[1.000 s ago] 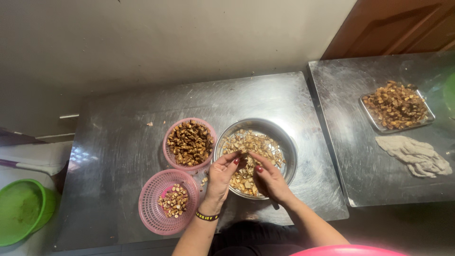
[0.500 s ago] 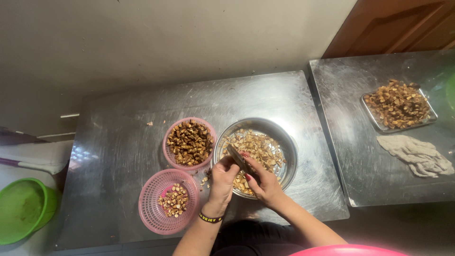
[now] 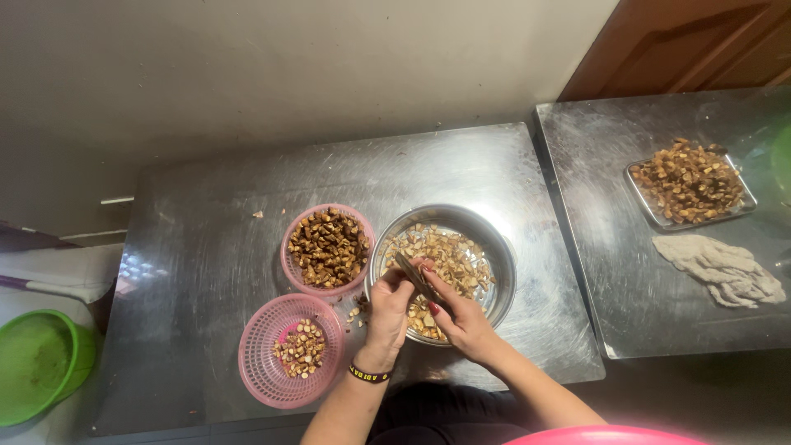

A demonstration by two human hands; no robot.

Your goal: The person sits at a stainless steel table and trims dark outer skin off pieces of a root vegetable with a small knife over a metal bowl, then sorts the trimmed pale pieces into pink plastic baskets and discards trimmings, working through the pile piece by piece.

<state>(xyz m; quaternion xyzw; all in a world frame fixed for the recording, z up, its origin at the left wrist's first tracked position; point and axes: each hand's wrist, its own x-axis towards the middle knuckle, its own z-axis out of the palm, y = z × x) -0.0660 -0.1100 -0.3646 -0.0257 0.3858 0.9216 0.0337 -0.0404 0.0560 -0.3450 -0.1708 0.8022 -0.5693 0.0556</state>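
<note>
The right hand has lifted a small knife over the steel bowl; its grip is closed on the handle, while the left hand now pinches a piece against the blade

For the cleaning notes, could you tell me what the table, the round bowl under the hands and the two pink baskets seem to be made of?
Table: looks like brushed stainless steel, with swirl scratches and dull glare.
Round bowl: seemingly polished metal, with a shiny grey rim.
Pink baskets and: probably moulded plastic, uniform in colour with fine lattice walls.
</note>
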